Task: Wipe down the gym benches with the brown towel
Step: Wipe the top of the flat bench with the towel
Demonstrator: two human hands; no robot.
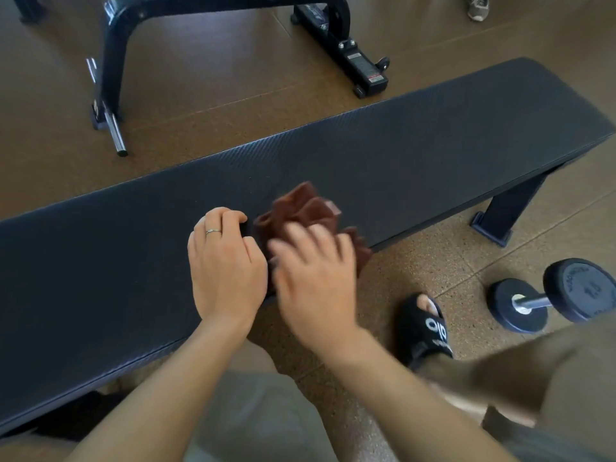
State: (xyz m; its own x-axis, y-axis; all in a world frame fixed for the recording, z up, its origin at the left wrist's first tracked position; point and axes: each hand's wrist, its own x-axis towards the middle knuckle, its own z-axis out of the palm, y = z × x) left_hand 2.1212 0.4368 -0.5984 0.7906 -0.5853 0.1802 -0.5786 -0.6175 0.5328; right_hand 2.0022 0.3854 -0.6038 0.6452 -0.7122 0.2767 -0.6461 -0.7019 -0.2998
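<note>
Brown towel sits bunched up on the flat gym bench, at the pad's near long edge, roughly mid-length; part of it hangs over that edge.

R hand is on top of the towel's near part, fingers spread over the cloth. It's motion-blurred, so can't tell whether the fingers are gripping the fabric or just lying on it.

L hand rests on the pad just beside the towel, on its left side. Fingers curled under, knuckles up, ring on one finger; thumb side is next to the cloth, but can't tell if it pinches any.

Past the bench's far edge, a black equipment frame stands on the brown floor. Near side, right: a dumbbell on the floor, and a foot in a black slide sandal between it and the bench.
</note>
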